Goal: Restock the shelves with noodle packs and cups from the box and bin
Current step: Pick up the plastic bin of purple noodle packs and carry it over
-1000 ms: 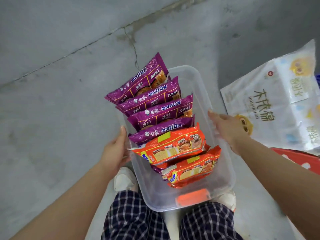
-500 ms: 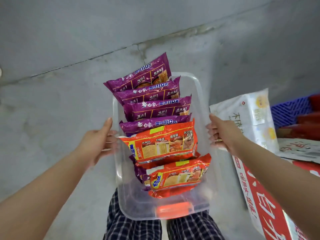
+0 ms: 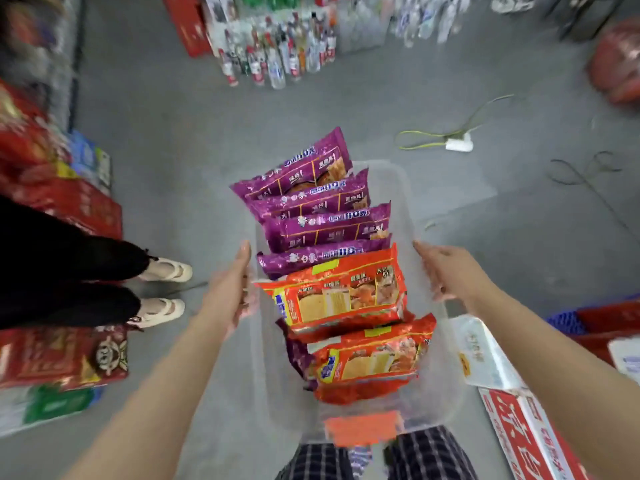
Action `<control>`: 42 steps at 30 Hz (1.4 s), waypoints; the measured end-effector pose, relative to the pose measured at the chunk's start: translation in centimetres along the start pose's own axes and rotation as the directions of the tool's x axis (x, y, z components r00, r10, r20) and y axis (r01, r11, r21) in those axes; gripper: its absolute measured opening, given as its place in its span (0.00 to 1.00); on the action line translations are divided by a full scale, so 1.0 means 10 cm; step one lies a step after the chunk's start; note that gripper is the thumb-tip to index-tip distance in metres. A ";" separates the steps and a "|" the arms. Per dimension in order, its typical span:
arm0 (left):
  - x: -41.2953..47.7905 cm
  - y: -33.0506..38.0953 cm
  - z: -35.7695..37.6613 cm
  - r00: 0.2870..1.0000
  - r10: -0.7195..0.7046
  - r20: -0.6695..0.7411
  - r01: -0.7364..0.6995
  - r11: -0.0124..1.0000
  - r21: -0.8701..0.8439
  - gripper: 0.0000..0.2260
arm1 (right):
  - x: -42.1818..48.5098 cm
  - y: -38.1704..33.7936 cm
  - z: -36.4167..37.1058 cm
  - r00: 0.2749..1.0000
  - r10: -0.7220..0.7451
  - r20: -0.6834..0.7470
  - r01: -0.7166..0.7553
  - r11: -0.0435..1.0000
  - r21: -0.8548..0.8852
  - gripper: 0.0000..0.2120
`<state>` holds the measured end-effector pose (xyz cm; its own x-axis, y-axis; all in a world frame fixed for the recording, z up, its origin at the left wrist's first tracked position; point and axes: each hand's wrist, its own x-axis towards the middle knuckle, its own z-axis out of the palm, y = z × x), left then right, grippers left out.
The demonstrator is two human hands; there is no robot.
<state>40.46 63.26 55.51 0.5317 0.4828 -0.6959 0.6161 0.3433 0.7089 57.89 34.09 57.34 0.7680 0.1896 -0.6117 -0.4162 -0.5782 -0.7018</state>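
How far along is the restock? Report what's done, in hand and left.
Done: nothing shelved in view. In hand: the left hand and right hand grip the clear bin by its sides and carry it. Left: all of its load, the purple noodle packs and orange noodle packs, still standing in a row inside. No noodle cups or box can be made out.

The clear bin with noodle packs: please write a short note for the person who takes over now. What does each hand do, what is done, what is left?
Left hand grips the left rim of the clear bin; right hand grips the right rim. The bin is held above the floor.
In the bin: four purple noodle packs at the far end, two orange noodle packs nearer, all standing on edge.
Done: bin picked up. No pack shelved yet.
Left: carry the bin to the shelves and place every pack. Another person's feet are close on the left.
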 end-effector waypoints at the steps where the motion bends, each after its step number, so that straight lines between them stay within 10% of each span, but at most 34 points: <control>1: -0.10 0.23 -0.14 0.999 0.039 -0.020 -0.039 0.999 0.004 0.34 | -0.13 -0.20 0.06 0.999 -0.037 -0.012 0.037 0.999 -0.020 0.21; 37: 3.85 5.15 -3.81 0.858 -0.029 -0.512 -0.159 0.935 -0.318 0.18 | 3.91 -7.03 3.82 0.864 -0.368 0.345 0.436 0.889 -0.143 0.27; 42: 4.71 6.09 -4.40 0.865 0.028 -0.502 -0.214 0.923 -0.319 0.40 | 4.59 -8.01 4.42 0.865 -0.392 0.312 0.449 0.883 -0.136 0.26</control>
<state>77.45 142.40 71.00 0.1853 0.8310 -0.5245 0.2695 0.4703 0.8403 104.98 124.22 69.30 0.6760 0.6384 -0.3680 0.0436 -0.5331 -0.8449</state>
